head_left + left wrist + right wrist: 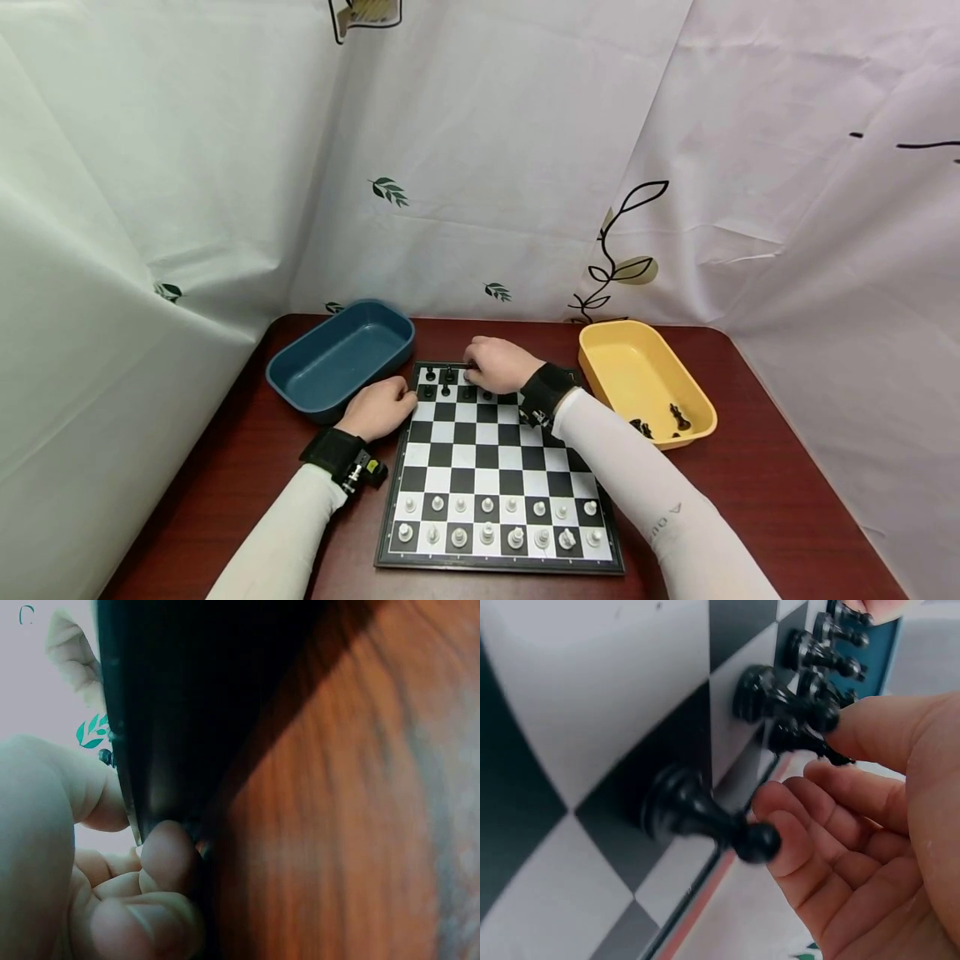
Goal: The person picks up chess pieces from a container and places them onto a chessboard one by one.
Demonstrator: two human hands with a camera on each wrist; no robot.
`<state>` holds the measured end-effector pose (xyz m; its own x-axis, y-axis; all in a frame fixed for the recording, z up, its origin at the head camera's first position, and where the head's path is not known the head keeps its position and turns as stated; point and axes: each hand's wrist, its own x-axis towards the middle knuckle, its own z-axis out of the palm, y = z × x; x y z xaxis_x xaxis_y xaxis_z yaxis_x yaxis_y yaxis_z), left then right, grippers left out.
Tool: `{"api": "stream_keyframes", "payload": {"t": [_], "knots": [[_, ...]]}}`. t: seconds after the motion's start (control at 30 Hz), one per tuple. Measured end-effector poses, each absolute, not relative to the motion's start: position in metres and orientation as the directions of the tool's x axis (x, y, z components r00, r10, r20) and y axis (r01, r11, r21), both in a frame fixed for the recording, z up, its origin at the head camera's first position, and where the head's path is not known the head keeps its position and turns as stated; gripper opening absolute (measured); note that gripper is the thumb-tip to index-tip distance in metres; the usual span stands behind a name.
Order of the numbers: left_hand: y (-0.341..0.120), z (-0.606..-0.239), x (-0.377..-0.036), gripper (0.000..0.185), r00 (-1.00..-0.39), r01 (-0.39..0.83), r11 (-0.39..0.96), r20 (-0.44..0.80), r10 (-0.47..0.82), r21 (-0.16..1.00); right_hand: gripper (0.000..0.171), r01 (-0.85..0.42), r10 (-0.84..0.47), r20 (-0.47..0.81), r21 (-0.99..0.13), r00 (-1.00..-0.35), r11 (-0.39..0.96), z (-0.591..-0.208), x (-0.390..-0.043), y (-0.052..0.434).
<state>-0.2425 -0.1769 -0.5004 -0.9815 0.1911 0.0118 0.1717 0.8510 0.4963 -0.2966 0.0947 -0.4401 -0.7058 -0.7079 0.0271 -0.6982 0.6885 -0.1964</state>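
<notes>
Two hands: both sit at the far end of the chessboard, where the black pieces are gathering.
Right hand: hovers over the far rows, fingers curled downward; in the right wrist view the fingertips close around a black pawn standing on a dark square by the board's rim, the thumb coming in from above. I'd judge it is pinching or just about to; contact is blurred.
Left hand: loosely fisted against the board's left edge, near the far corner. The left wrist view shows a fingertip pressed to that dark edge, seemingly steadying the board so it doesn't slide.
Black pieces: a few stand in the far two rows, clustered towards the left side.
White pieces: two full rows at the near end, already in order.
Yellow tray: right of the board, with a few dark pieces left inside, within reach of the right hand.
Blue tray: left of the board, nothing visible in it.
Hard to tell: the right hand hides several far squares from above; which black pieces are which is too small to read; the left wrist view is mostly board edge and red-brown table.
</notes>
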Motion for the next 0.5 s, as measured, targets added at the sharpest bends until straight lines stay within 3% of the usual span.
{"api": "stream_keyframes", "payload": {"t": [0.5], "knots": [[-0.178,-0.5,-0.242,0.03,-0.98,0.182,0.849,0.021,0.198,0.496,0.032,-0.603,-0.583,0.155,-0.237,-0.798,0.762,-0.401,-0.277,0.139]]}}
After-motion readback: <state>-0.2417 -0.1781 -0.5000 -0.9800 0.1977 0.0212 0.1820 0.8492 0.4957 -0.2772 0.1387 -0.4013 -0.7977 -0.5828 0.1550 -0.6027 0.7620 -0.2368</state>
